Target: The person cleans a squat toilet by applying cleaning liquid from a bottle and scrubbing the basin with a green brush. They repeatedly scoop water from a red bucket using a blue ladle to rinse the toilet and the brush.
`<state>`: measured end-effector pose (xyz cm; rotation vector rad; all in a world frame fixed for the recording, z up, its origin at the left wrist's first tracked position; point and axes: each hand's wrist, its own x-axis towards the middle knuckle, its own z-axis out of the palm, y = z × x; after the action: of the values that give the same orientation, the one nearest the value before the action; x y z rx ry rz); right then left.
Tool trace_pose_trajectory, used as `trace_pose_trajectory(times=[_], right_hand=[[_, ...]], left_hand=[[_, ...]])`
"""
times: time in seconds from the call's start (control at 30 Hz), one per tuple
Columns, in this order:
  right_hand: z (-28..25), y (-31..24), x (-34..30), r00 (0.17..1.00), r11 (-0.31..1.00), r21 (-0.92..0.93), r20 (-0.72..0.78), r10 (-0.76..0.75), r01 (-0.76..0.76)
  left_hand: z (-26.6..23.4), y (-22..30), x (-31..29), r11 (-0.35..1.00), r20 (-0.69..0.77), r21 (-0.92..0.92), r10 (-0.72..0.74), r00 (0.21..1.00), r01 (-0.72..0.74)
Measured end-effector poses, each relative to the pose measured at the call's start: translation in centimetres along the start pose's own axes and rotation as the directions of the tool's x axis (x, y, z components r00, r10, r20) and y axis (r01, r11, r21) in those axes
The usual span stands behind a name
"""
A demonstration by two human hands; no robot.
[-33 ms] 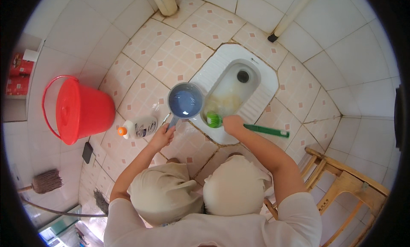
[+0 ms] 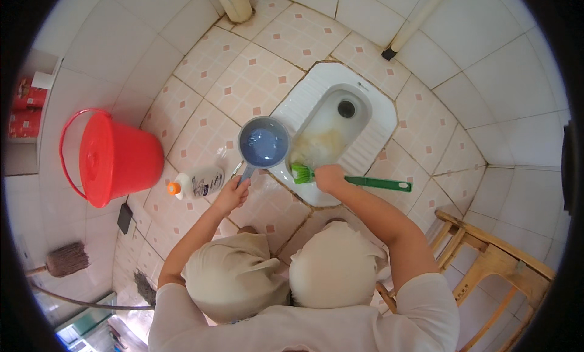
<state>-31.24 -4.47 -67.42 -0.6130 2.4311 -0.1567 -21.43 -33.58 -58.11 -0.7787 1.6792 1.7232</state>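
Fingers of the left hand [image 2: 231, 195] wrapped round the handle of a grey-blue dipper [image 2: 246, 140], ten o'clock from view centre — clear liquid inside. Right hand [image 2: 330, 178] clenched on a green brush [image 2: 378, 183], handle toward three o'clock, bristles over the near end of a white squat toilet [image 2: 372, 135]. White bottle [image 2: 205, 182], orange-capped: nine o'clock. Toilet: one o'clock — yellowish-brown patch in bowl. Red bucket [image 2: 135, 160], lidded: nine o'clock, farther out.

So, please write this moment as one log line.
left hand: holding grey dipper; right hand: holding green brush; squat toilet: below brush

The tiled floor [image 2: 252, 78] bears a red bucket [image 2: 125, 158] and a white orange-capped bottle [image 2: 204, 182].
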Motion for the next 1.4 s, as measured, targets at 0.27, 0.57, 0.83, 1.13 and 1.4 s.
trace_pose_trajectory(times=[0.27,0.57,0.83,1.13,1.4], right_hand=[[-0.4,3.5,5.0,0.944,0.809,0.55,-0.106,0.313,-0.207],[-2.3,8.4,8.8,0.904,0.906,0.383,-0.297,0.307,-0.182],[2.0,2.4,2.9,0.947,0.921,0.39,-0.297,0.121,0.004],[-3.6,5.0,4.0,0.838,0.784,-0.301,0.145,-0.525,0.543],[-4.3,2.7,7.3,0.813,0.536,-0.617,0.364,-0.454,0.576]], left_hand=[[-1.2,-0.5,2.1,0.995,-0.04,-0.097,-0.041,0.998,0.037],[-1.6,-1.5,1.8,0.977,-0.048,-0.21,-0.033,0.998,0.022],[-0.4,-0.4,1.2,0.983,-0.09,-0.182,-0.039,0.995,0.022],[0.3,0.3,-1.0,0.995,-0.111,-0.062,-0.09,0.99,0.084],[1.5,-0.8,-1.2,0.98,-0.149,0.198,0.015,0.989,0.015]])
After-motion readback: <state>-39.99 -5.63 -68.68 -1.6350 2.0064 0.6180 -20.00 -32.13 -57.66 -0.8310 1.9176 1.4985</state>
